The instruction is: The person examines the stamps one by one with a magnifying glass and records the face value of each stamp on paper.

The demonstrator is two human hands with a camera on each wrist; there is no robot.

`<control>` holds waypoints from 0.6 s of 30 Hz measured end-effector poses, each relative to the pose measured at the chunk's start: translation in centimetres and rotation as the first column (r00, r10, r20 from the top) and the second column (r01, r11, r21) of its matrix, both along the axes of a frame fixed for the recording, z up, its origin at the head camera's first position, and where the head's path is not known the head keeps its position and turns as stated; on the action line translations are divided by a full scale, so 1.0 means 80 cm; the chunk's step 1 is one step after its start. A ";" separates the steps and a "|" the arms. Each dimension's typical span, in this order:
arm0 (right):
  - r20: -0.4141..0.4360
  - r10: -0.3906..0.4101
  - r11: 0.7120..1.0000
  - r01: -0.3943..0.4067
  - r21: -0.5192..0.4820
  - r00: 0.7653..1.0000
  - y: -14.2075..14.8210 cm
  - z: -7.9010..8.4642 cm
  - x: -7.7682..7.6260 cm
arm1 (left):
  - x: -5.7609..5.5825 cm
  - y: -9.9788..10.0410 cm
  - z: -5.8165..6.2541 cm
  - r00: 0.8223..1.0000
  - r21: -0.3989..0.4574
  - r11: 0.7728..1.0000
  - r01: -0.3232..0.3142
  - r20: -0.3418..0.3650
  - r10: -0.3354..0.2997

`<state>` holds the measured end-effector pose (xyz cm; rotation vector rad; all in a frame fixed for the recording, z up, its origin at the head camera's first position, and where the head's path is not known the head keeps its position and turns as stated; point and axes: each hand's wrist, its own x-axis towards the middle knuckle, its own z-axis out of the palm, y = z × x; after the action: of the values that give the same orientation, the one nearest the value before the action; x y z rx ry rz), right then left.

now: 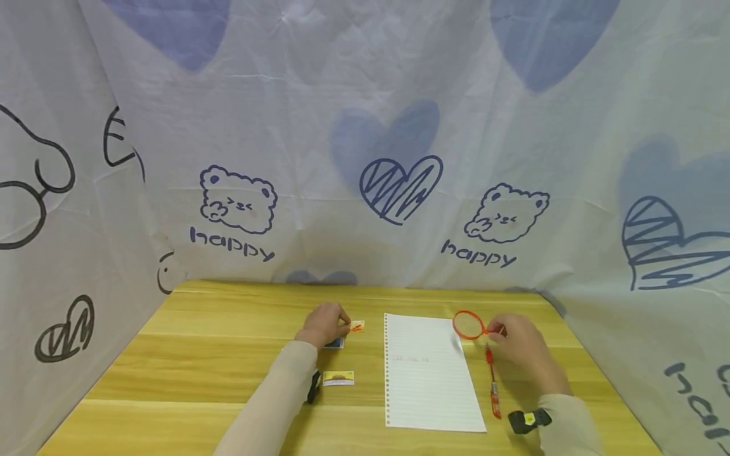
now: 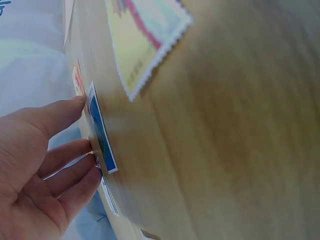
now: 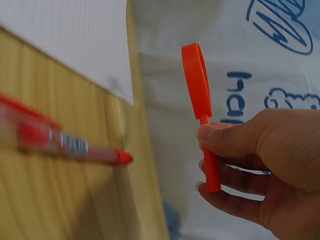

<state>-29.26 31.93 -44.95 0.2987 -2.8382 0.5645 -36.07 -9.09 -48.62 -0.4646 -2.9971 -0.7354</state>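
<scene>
My right hand (image 1: 521,342) pinches the handle of a red magnifying glass (image 3: 197,82) between thumb and fingers, its round frame held up near the paper's far right corner. My left hand (image 1: 325,325) reaches down to the table among several postage stamps, fingers loosely extended. Its thumb tip is right at a small red-and-yellow stamp (image 1: 357,326). A dark blue stamp (image 2: 102,132) lies beside the fingertips, partly covered by the hand in the head view. Closer to me lies a yellow stamp (image 1: 339,378) with perforated edges, large in the left wrist view.
A lined sheet of paper (image 1: 430,386) with punched holes and faint writing lies mid-table. To its right is a red pen (image 1: 493,386), below the right hand. A white curtain (image 1: 319,209) with hearts and bears stands behind the wooden table (image 1: 188,354).
</scene>
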 end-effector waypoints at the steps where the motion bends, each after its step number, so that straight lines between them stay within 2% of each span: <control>1: 0.006 -0.006 1.000 0.006 0.002 1.000 0.007 0.000 0.002 | 0.000 0.000 0.000 1.000 0.004 1.000 -0.001 0.005 0.001; 14: -0.007 -0.026 0.999 0.026 0.046 1.000 0.085 -0.016 0.022 | 0.001 0.000 0.001 1.000 -0.002 1.000 0.007 -0.005 -0.007; 18: 0.020 -0.035 0.998 0.034 0.046 0.999 0.107 -0.019 0.024 | 0.002 -0.001 0.000 1.000 -0.001 1.000 0.003 -0.010 -0.003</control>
<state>-27.33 40.49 -46.47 0.2532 -2.8732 0.4997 -35.90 -9.15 -48.61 -0.4709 -2.9885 -0.7297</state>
